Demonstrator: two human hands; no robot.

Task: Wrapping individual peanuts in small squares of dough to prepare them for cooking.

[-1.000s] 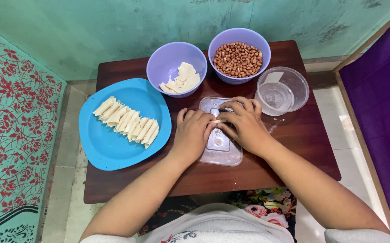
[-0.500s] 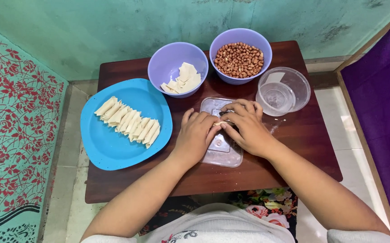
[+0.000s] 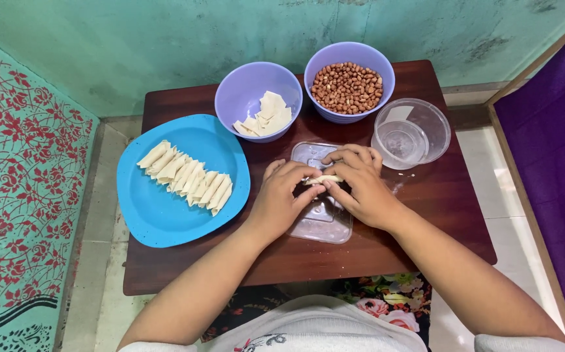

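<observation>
Quick count from my feed: two lilac bowls, one blue plate [image 3: 158,215], one clear tub [image 3: 425,127] with a smaller clear cup [image 3: 396,140] sitting inside it, and one clear flat lid [image 3: 321,225] used as a work board. The left bowl [image 3: 246,88] has a small heap of pale dough squares, maybe six or so, hard to count exactly. The right bowl [image 3: 324,62] is full of peanuts [image 3: 347,88], way too many to count. On the plate I make out about ten rolls [image 3: 186,176] lined up in a slanted row.

Both hands are over the lid. The left hand [image 3: 279,199] and right hand [image 3: 360,186] are curled in, fingertips pinching one small roll [image 3: 324,178] between them, each holding one end. It's just above the lid's upper half, near the middle of the table. Its long axis runs left to right, nearly level, the right end a touch higher. The finished ones on the plate point the other way, angled from lower left to upper right.

Surface is a small dark red-brown wooden table [image 3: 425,215], a bit of flour dusted near the tub. Room: a worn teal wall [image 3: 165,39] behind, pale tiled floor [image 3: 510,215], a green cloth [image 3: 22,195] with red flowers on the left, purple cloth [image 3: 556,137] on the right.
</observation>
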